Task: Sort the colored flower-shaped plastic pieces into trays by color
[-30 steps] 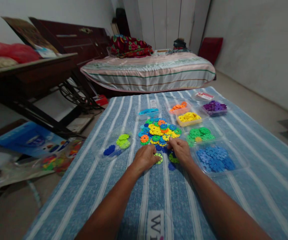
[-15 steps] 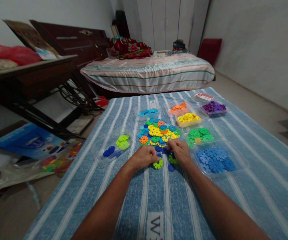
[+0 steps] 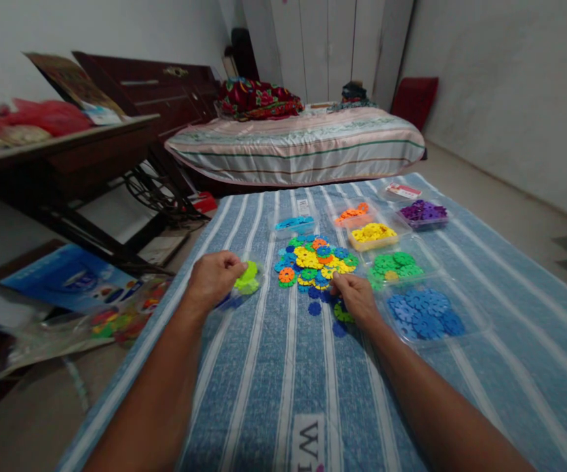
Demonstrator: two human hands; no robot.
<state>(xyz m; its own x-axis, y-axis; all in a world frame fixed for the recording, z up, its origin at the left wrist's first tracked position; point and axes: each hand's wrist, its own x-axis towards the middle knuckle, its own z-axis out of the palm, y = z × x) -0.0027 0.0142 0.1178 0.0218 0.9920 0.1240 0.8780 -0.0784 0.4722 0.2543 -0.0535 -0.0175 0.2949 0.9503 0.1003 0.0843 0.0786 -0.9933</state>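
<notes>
My left hand point(image 3: 214, 278) is over the clear tray point(image 3: 262, 270) on the left, thumb and fingers pinched on a notched lime-green plastic disc point(image 3: 250, 269). More lime-green discs lie beneath it, and dark blue ones are partly hidden behind the hand. At the near right edge of the mixed pile of discs point(image 3: 307, 259), my right hand point(image 3: 354, 295) is closed, its fingertips together; what they hold, if anything, is hidden. Under that hand lie a lime-green disc point(image 3: 342, 313) and a dark blue disc point(image 3: 339, 328). Another dark blue disc point(image 3: 314, 308) sits just in front of the pile.
Clear boxes hold discs sorted by colour: light blue point(image 3: 295, 223), orange point(image 3: 352, 214), yellow point(image 3: 374, 233), purple point(image 3: 423, 211), green point(image 3: 396, 264) and blue point(image 3: 425, 313). A striped cloth point(image 3: 263, 393) covers the surface. Beyond stands a bed point(image 3: 293, 147); a sewing-machine table point(image 3: 61, 141) is at left.
My left hand has moved left from the front of the pile to the left tray, carrying the lime-green disc that lay at its fingertips. My right hand has hardly moved.
</notes>
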